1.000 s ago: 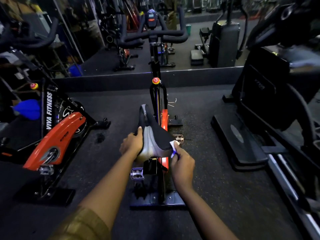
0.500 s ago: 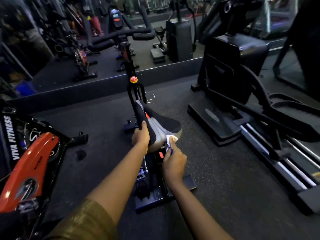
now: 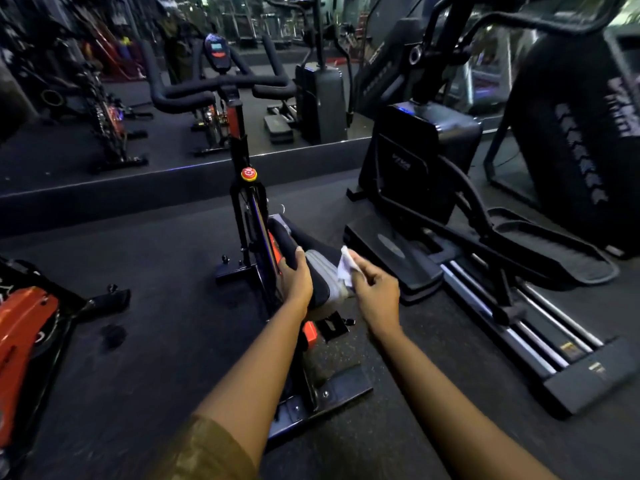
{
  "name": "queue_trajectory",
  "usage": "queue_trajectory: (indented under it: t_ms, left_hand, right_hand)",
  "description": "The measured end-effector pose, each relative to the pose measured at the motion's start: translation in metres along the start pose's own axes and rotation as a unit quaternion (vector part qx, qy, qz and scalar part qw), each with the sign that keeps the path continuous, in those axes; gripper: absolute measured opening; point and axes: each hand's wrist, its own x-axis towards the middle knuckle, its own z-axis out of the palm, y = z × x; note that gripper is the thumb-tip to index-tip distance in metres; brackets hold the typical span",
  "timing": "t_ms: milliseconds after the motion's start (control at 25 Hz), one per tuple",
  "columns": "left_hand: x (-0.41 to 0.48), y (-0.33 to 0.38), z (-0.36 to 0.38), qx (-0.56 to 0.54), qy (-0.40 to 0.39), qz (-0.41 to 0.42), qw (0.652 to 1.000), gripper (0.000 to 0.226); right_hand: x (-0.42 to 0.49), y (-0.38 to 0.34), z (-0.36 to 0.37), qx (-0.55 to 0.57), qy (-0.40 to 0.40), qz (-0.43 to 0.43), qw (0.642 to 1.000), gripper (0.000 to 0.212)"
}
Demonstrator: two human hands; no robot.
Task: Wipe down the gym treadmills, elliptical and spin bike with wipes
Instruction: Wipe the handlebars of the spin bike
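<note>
**Head view.** The saddle (image 3: 323, 271) of the spin bike (image 3: 239, 150) is being shown at mid-frame. Its long axis is running from the narrow nose, farther off and aimed at the handlebars (image 3: 221, 86), back to the broad rear nearest the person. The saddle's left edge is being gripped by the left hand (image 3: 296, 277), with the fingers curled over the black top, and the seat is judged to be steadied in this way. A crumpled white wipe (image 3: 347, 270) is being pinched between the thumb and fingertips of the right hand (image 3: 375, 296). The wipe is being held at the grey right flank of the saddle, but whether it is touching or only just beside cannot be told. The rest of the saddle is lying forward and to the left of the wipe. A stroke along that axis is therefore judged to be called for, with the right hand being the nearer. The elliptical (image 3: 415, 150) is being seen to the right, well apart from both hands.
</note>
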Motion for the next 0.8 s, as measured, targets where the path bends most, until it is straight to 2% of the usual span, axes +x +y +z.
queue_trajectory:
  t_ms: [80, 120, 240, 320, 360, 560, 640, 720, 760, 800]
  left_hand:
    - [-0.003, 0.001, 0.002, 0.016, 0.013, 0.018, 1.0, 0.064]
    - [-0.004, 0.001, 0.003, 0.022, 0.018, 0.024, 0.999, 0.064]
    - [-0.004, 0.0, 0.002, 0.039, 0.028, 0.027, 0.998, 0.062]
    - [-0.002, -0.002, 0.003, 0.049, 0.036, 0.027, 0.998, 0.062]
    - [0.0, -0.002, 0.003, 0.049, 0.036, 0.024, 0.998, 0.063]
    - [-0.001, -0.002, 0.003, 0.025, 0.037, 0.015, 0.999, 0.061]
    - [-0.002, -0.001, 0.002, 0.026, 0.036, 0.015, 0.999, 0.06]
    - [-0.001, -0.002, 0.002, 0.027, 0.032, 0.016, 0.999, 0.061]
    - [-0.001, -0.003, 0.002, 0.026, 0.03, 0.015, 0.999, 0.061]
    - [-0.001, -0.003, 0.002, 0.029, 0.028, 0.015, 0.999, 0.061]
  right_hand:
    - [0.039, -0.006, 0.005, -0.117, -0.057, -0.054, 0.99, 0.037]
    - [0.056, -0.004, 0.008, -0.198, -0.089, -0.089, 0.972, 0.039]
    - [0.08, 0.011, 0.012, -0.366, -0.226, -0.21, 0.878, 0.039]
    - [0.083, 0.023, 0.006, -0.404, -0.278, -0.307, 0.816, 0.04]
    - [0.082, 0.026, 0.0, -0.408, -0.288, -0.327, 0.802, 0.041]
    - [0.065, 0.025, -0.031, -0.382, -0.346, -0.33, 0.791, 0.041]
    - [0.066, 0.018, -0.036, -0.337, -0.357, -0.296, 0.819, 0.04]
    - [0.083, 0.009, -0.029, -0.308, -0.29, -0.26, 0.868, 0.042]
    - [0.096, 0.007, -0.023, -0.312, -0.255, -0.251, 0.88, 0.042]
    - [0.108, 0.005, -0.015, -0.329, -0.245, -0.253, 0.876, 0.041]
